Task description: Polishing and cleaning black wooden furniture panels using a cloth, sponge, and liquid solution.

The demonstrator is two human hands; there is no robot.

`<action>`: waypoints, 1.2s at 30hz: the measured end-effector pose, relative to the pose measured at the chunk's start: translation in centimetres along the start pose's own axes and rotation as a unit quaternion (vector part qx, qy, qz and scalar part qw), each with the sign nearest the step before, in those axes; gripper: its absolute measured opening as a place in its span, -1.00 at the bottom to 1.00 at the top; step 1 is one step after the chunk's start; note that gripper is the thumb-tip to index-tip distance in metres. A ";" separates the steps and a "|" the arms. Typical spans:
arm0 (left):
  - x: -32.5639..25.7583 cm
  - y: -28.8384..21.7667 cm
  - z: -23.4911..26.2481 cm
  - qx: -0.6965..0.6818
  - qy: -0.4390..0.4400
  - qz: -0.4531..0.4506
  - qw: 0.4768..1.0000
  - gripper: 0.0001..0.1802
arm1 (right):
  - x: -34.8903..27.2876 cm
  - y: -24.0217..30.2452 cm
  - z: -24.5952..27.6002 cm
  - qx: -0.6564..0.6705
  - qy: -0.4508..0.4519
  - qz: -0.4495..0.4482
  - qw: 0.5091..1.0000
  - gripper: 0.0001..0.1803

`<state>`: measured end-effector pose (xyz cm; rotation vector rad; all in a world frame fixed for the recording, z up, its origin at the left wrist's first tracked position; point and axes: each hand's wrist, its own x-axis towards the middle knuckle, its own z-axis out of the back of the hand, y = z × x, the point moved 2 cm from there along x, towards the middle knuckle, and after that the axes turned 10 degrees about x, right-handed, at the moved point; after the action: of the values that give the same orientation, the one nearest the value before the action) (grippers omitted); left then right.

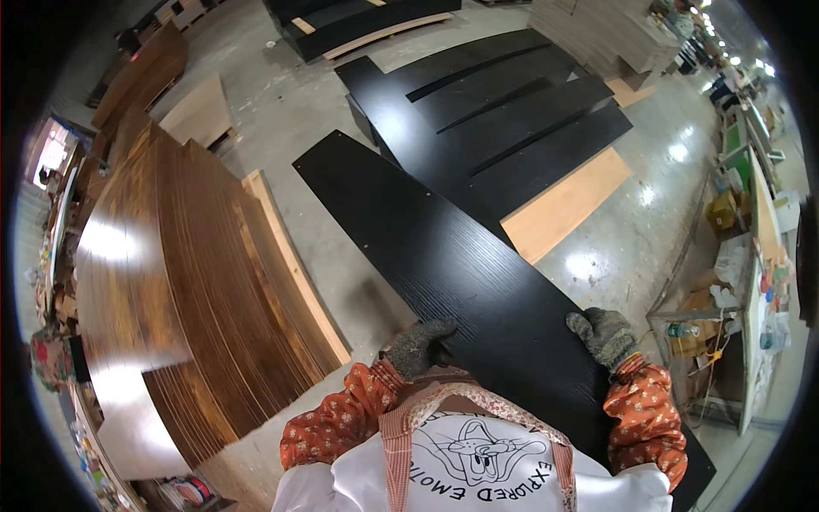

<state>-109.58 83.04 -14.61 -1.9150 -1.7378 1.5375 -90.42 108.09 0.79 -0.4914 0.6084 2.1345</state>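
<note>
A long black wood-grain board [461,264] with small holes along it slants across in front of me, from the upper left to the lower right beside my body. My left hand [418,347], in a dark grey work glove, grips its left edge with the thumb over the top face. On the opposite edge my right hand [604,335], gloved alike, has its thumb on top; its other fingers are mostly hidden. Beyond the board's far end lies a stack of black panels [512,111], several of them overlapping.
To the left stands a large stack of brown wood-grain panels [213,282], with a pale wooden strip [294,264] along its side. A pale board [567,205] sticks out under the black stack. On the right is a cluttered workbench [751,341]. Grey boards [606,38] are piled at the back.
</note>
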 end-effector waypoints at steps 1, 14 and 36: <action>0.0 -2.5 0.2 -0.035 -0.002 0.031 0.999 -0.74 | 1.1 0.9 0.1 0.009 -0.004 -0.002 1.000 -0.32; 16.4 -15.7 11.1 0.032 -0.077 0.082 0.993 -0.65 | 21.5 6.8 1.5 0.101 0.017 -0.027 0.994 -0.33; 40.6 -32.1 33.5 -0.191 -0.161 0.029 0.968 -0.57 | 56.7 25.8 2.1 0.065 0.102 -0.071 0.990 -0.35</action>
<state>-162.70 109.17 -32.03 -1.9769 -2.2793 1.7166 -143.90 130.96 -21.63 -0.6666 0.7973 1.9112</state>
